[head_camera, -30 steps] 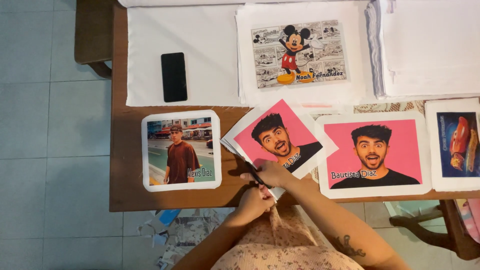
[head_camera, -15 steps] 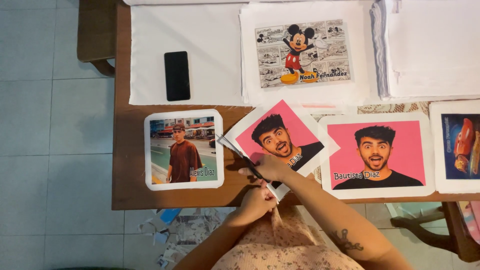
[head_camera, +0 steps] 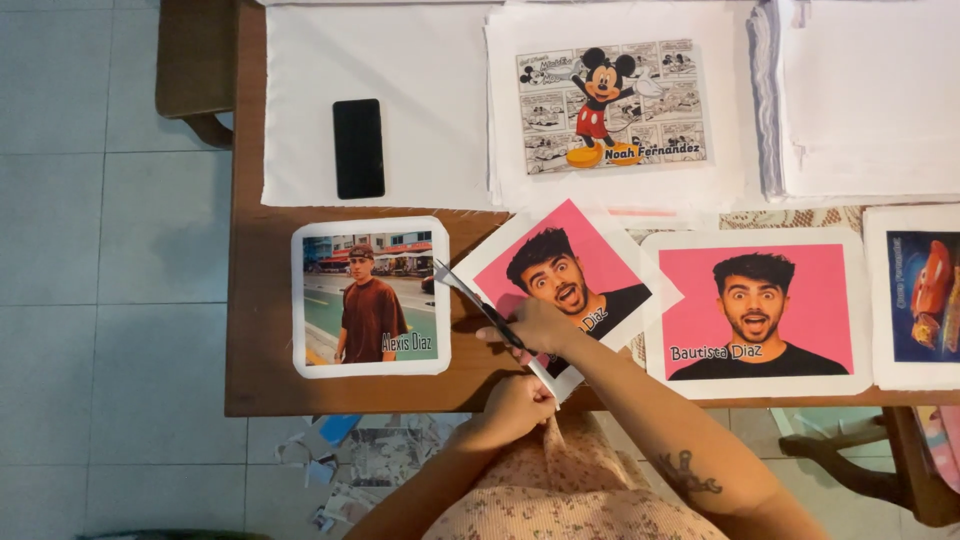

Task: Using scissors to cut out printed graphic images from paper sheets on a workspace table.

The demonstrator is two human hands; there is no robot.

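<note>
A pink portrait print with a white border (head_camera: 590, 265) lies tilted on the brown table (head_camera: 262, 300), its lower corner hanging over the front edge. My right hand (head_camera: 540, 325) rests on this print and grips dark scissors (head_camera: 470, 295). Their blades are parted and point up-left along the print's left border. My left hand (head_camera: 512, 405) pinches the print's lower corner at the table edge.
A street-photo print (head_camera: 370, 297) lies left of the scissors. A second pink portrait print (head_camera: 760, 312) and a red-car print (head_camera: 925, 295) lie to the right. Behind are white sheets (head_camera: 440, 110), a black phone (head_camera: 358, 148), a cartoon-mouse print (head_camera: 610, 105) and a paper stack (head_camera: 870, 95). Paper scraps (head_camera: 370, 460) litter the floor.
The scissors have crept up-left along the print's left border, with my right hand following. My left hand keeps its hold on the lower corner. The view has shifted slightly.
</note>
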